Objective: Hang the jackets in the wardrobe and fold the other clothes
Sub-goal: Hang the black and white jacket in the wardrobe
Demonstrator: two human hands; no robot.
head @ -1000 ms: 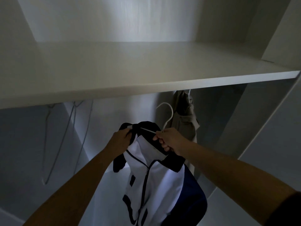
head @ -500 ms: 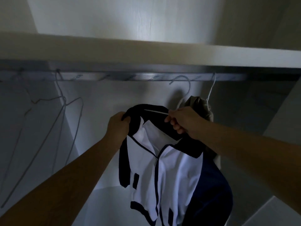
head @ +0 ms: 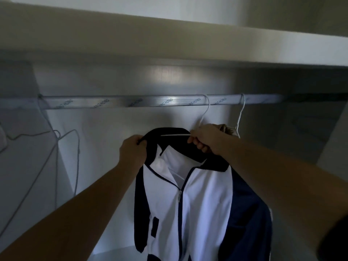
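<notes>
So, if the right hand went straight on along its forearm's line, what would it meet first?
Likely the jacket's dark collar, just ahead of the right hand; beyond it, the wardrobe's back wall below the rail. Depth is unclear.

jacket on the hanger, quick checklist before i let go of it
1. Hanger hook over the rail: ok, it curves over the top.
2. Right grip holds the hanger below the hook: ok.
3. Left grip holds the collar: ok.
4. Jacket shoulders seated on the hanger: cannot tell, hidden inside the cloth.
5. Zip closed: ok below the collar, open at the top.
6. Space from the neighbouring hanger: ok, the two hooks sit apart on the rail.
</notes>
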